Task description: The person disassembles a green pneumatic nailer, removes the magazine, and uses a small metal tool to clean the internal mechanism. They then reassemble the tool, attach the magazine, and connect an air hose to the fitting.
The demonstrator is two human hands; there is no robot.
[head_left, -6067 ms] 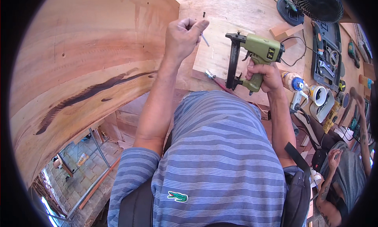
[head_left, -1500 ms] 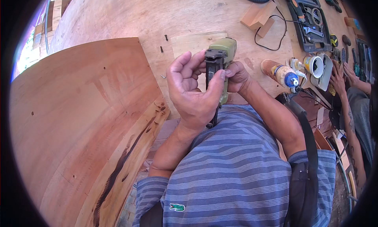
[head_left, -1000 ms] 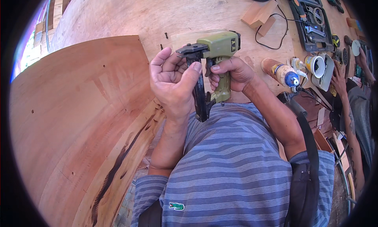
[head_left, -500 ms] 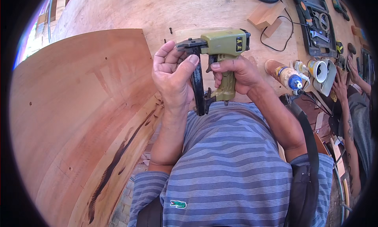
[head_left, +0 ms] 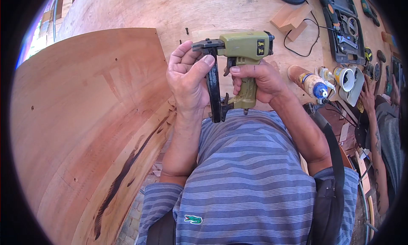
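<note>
An olive-green pneumatic staple gun (head_left: 242, 45) with a black nose and a long black magazine is held up in front of my chest. My right hand (head_left: 265, 81) wraps round its handle, thumb across the grip below the body and close to the black trigger. My left hand (head_left: 187, 77) is at the nose end, its thumb pressed against the upper part of the magazine. The left fingers curl behind the nose and are partly hidden by it. The nose points left, and the magazine runs down toward my striped shirt.
A large curved plywood panel (head_left: 93, 71) stands at the left. On the wooden table lie a screw (head_left: 186, 31), wood blocks (head_left: 291, 16), a black cable and an open tool case (head_left: 346, 37). Right are a glue bottle (head_left: 312, 84), a white tub (head_left: 346, 77) and another person's hand (head_left: 369, 92).
My two hands keep the same hold on the staple gun. The view has shifted slightly, and the other person's farther hand at the right has moved.
</note>
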